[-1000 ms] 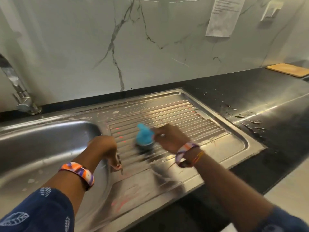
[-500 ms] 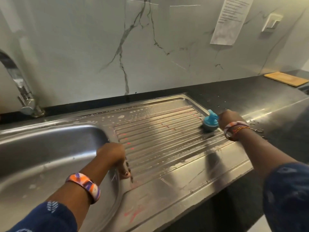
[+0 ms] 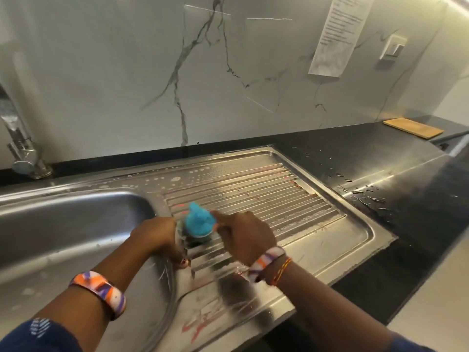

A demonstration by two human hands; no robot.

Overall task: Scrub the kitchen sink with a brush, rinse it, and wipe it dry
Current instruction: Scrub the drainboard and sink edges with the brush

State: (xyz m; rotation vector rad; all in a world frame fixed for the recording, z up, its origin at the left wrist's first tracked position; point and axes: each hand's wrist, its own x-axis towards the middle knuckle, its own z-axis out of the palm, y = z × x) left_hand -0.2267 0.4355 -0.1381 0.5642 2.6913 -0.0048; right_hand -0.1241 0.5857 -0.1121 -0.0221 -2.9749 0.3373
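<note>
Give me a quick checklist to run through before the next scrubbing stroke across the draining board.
1. Grip: right hand holds the blue plastic scrub brush: ok.
2. Brush on the ribbed steel draining board, at its left end: ok.
3. Left hand braced on the rim beside the steel sink basin: ok, but close to the brush.
4. Suds present on the board: ok.
5. Path rightward free of objects: ok.
6. Chrome tap running: cannot tell.

A pale marble-look wall (image 3: pixel 127 72) with dark veins rises behind a black countertop (image 3: pixel 380 158) spotted with water drops. A printed paper sheet (image 3: pixel 337 34) and a white wall switch (image 3: pixel 392 48) hang upper right; a wooden board (image 3: pixel 413 127) lies far right.
</note>
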